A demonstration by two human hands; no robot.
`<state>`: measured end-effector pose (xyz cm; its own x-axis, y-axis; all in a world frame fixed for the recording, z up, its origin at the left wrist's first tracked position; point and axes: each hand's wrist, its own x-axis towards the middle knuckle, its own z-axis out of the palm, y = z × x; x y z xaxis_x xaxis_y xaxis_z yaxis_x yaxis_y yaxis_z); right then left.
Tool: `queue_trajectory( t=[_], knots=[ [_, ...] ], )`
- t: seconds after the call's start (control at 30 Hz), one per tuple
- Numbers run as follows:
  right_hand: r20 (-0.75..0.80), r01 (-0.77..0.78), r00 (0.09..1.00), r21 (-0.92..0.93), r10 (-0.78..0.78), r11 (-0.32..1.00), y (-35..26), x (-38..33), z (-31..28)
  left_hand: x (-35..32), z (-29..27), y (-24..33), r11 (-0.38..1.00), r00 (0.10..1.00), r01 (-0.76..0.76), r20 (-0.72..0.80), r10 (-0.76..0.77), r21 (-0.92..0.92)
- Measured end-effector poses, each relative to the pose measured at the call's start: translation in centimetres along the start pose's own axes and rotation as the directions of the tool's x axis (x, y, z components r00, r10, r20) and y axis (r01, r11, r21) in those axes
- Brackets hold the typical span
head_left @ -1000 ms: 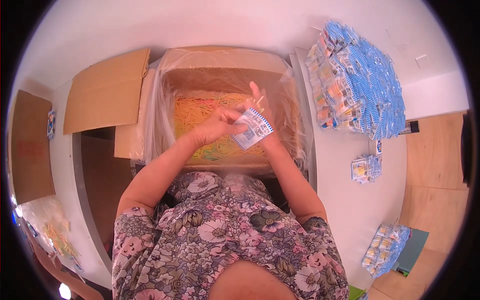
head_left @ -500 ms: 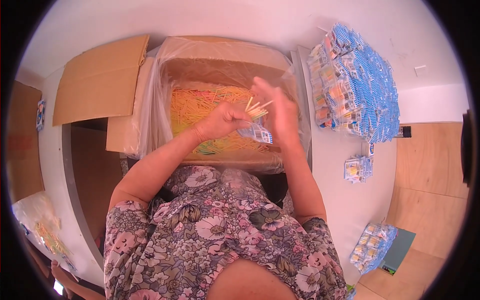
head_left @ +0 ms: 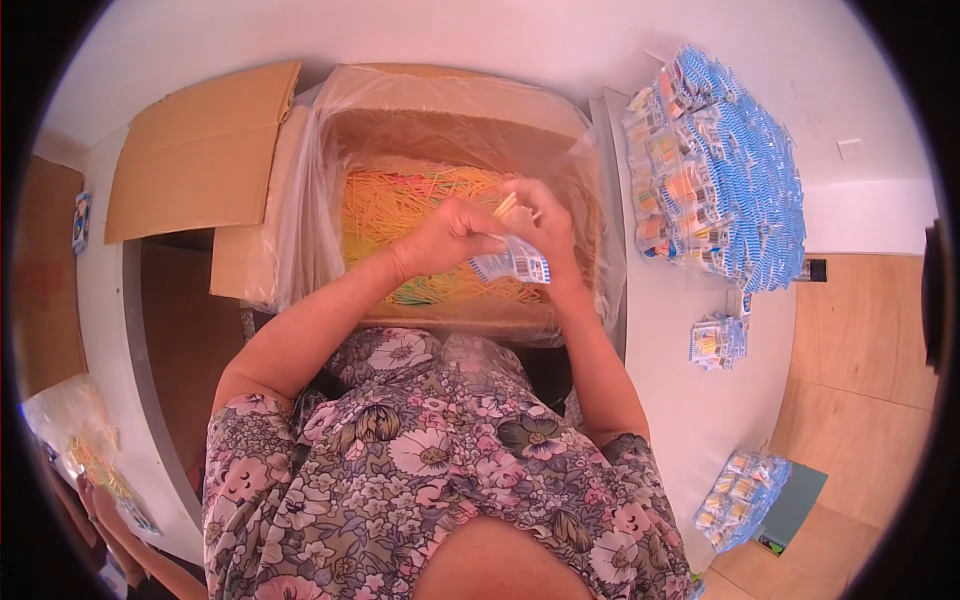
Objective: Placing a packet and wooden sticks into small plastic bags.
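Observation:
My left hand (head_left: 452, 237) is closed, pinching a small clear plastic packet with blue-and-white print (head_left: 517, 262). Beside it, the fingers of my right hand (head_left: 548, 218) curl round a small bundle of thin pale yellow sticks (head_left: 506, 208) just above the packet. The lower ends of the bundle are hidden by my fingers, so I cannot tell how far they sit inside the packet. Both hands are over a cardboard box (head_left: 470, 318) lined with clear plastic film. Inside it lies a loose mass of thin yellow, orange and green sticks (head_left: 405, 210).
Filled packets form a tall stack (head_left: 735, 180) on the right-hand table (head_left: 690, 410). Nearer are a small packet pile (head_left: 715, 342) and another bundle (head_left: 742, 495). A cardboard flap (head_left: 205, 150) spreads left. At lower left, another person's hand (head_left: 100, 505) is near a plastic bag of sticks (head_left: 90, 440).
My right hand, raised with blurred fingers before, has come down and closed round the sticks. The fanned sticks are now mostly covered. The other person's hand at lower left has moved up toward the bag.

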<state>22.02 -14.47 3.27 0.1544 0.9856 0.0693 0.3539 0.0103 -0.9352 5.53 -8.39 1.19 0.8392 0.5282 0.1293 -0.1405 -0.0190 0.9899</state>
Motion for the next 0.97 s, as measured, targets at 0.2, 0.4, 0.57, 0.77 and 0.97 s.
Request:
queue_trajectory(
  t=[0.2, 0.4, 0.57, 0.77, 0.97],
  knots=[
    [-0.033, 0.345, 0.910, -0.491, -0.412, 0.800, 0.6, 1.3, 0.8, 0.3, -0.1, -1.7, 0.992, 0.996, -0.088, 0.038, 0.085, 0.089],
    [0.083, -0.163, 0.970, -0.482, 0.230, 0.861, 0.1, -1.6, -2.7, 0.6, -0.8, -1.1, 0.936, 0.979, 0.168, -0.056, -0.194, -0.310],
    [0.357, 0.168, 0.931, -0.606, 0.077, 0.777, 2.0, -4.1, -2.8, 0.7, -0.8, -1.6, 0.942, 0.982, 0.174, -0.016, -0.186, -0.286],
    [0.070, -0.191, 0.979, -0.020, 0.192, 0.981, -2.0, -2.8, -5.6, 0.4, -1.0, -1.8, 0.957, 0.971, 0.197, -0.094, -0.221, -0.215],
    [0.086, -0.335, 0.933, 0.560, 0.349, 0.758, -4.5, -1.0, -4.2, 0.3, -1.1, -2.2, 0.958, 0.972, 0.100, -0.178, -0.151, -0.269]
  ],
)
